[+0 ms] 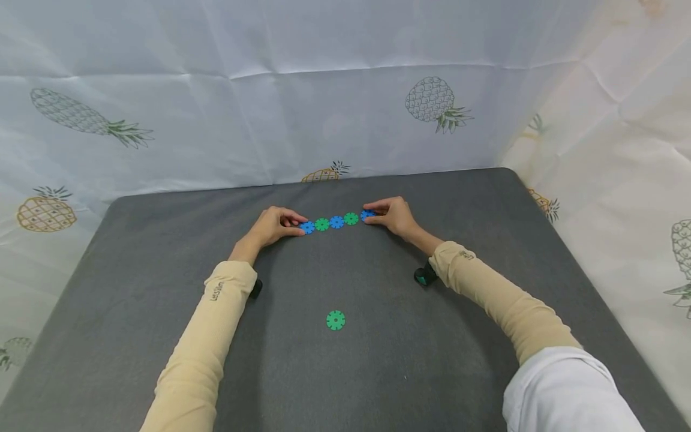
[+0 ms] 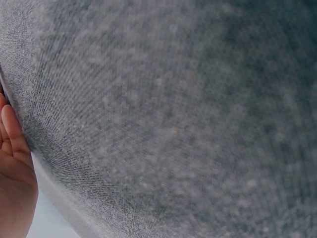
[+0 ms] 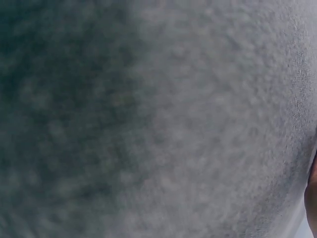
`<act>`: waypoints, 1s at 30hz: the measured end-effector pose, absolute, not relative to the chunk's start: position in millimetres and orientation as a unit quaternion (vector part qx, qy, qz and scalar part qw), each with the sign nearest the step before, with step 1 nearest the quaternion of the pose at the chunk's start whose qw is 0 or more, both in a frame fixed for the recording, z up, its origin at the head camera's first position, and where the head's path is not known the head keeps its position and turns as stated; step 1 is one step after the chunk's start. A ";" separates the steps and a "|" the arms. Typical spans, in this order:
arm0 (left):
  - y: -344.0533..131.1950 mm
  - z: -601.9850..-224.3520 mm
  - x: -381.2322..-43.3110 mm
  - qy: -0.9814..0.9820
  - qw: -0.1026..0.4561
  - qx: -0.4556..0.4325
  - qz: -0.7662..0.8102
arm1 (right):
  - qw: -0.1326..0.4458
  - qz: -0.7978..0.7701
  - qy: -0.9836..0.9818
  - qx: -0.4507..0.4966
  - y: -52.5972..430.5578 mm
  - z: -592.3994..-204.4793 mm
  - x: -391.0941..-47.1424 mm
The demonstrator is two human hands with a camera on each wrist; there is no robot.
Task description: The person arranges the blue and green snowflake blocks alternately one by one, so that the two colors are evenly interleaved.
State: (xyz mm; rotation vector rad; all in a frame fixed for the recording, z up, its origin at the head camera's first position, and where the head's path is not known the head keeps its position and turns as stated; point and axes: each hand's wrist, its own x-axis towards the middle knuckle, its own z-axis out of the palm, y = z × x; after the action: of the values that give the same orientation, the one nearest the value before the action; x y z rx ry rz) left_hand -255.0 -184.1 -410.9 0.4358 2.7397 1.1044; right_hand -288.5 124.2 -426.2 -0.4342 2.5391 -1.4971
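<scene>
In the head view a row of notched plastic discs lies near the back of the table. At its left end my left hand (image 1: 270, 227) pinches a blue disc (image 1: 308, 228) between thumb and fingers. To the right follow a green disc (image 1: 321, 224), a blue disc (image 1: 337, 222) and another green disc (image 1: 351, 218). My right hand (image 1: 398, 217) pinches the blue disc (image 1: 367, 214) at the right end, a small gap from its green neighbour. One more green disc (image 1: 336, 320) lies alone, nearer to me. Both wrist views show mostly cloth, with the hands only at the edges.
A dark grey cloth covers the table (image 1: 378, 372). Behind it and along the right side hangs a pale curtain (image 1: 335, 120) printed with pineapples. Dark wrist cameras sit under both forearms, the right one (image 1: 424, 275) close to the cloth.
</scene>
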 end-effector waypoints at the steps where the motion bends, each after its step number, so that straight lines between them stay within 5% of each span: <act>1: -184.2 -411.2 -254.9 0.915 0.078 0.145 0.369 | 0.084 -0.505 0.846 -0.148 124.8 -426.1 -288.1; 10: -183.7 -412.0 -254.7 0.916 0.079 0.143 0.367 | 0.136 -0.542 0.816 -0.148 139.9 -421.1 -293.8; 30: -184.2 -410.4 -254.8 0.916 0.076 0.146 0.367 | 0.112 -0.496 0.842 -0.182 140.0 -419.7 -295.6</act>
State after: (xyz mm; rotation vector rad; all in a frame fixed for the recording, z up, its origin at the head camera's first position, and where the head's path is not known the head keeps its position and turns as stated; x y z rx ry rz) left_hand -254.8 -184.2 -410.4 0.4384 2.7446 1.0999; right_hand -295.6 140.0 -419.7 -0.5330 2.4715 -1.4546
